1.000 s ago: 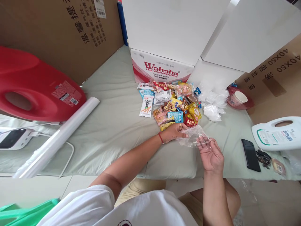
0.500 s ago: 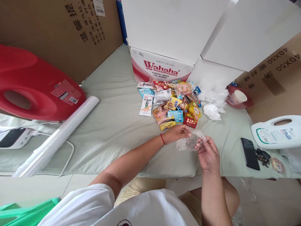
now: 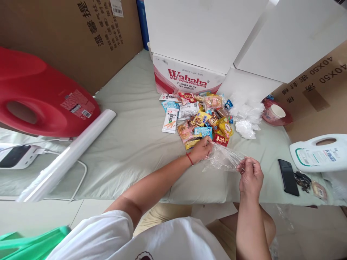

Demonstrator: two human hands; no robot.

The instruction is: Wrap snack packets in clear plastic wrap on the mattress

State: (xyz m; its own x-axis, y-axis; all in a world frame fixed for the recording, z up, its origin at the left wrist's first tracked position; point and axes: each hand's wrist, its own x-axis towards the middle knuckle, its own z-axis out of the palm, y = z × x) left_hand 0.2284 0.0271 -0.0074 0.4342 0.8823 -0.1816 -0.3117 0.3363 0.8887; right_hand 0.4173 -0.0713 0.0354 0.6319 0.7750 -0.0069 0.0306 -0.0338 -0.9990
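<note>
Hands [image 3: 202, 148] [image 3: 251, 176] stretching clear bag [image 3: 224, 160] (taut)

Grey-green mattress [image 3: 130, 144] under snack packets [image 3: 197, 119], red jug [image 3: 40, 97], phone [image 3: 288, 177].

The big red plastic jug [image 3: 40, 99] is running off the left edge, so its cap end is not showing, and the green plastic thing [image 3: 32, 245] at the bottom left corner is being cut off too much to tell what it is. The heap of small colourful snack packets [image 3: 199, 117] is overlapping itself (lower packets are lying half covered), and most of their print is too small to read. The dark tangle of small items [image 3: 303, 181] beside the black phone [image 3: 288, 177] is staying too blurred to identify.
</note>
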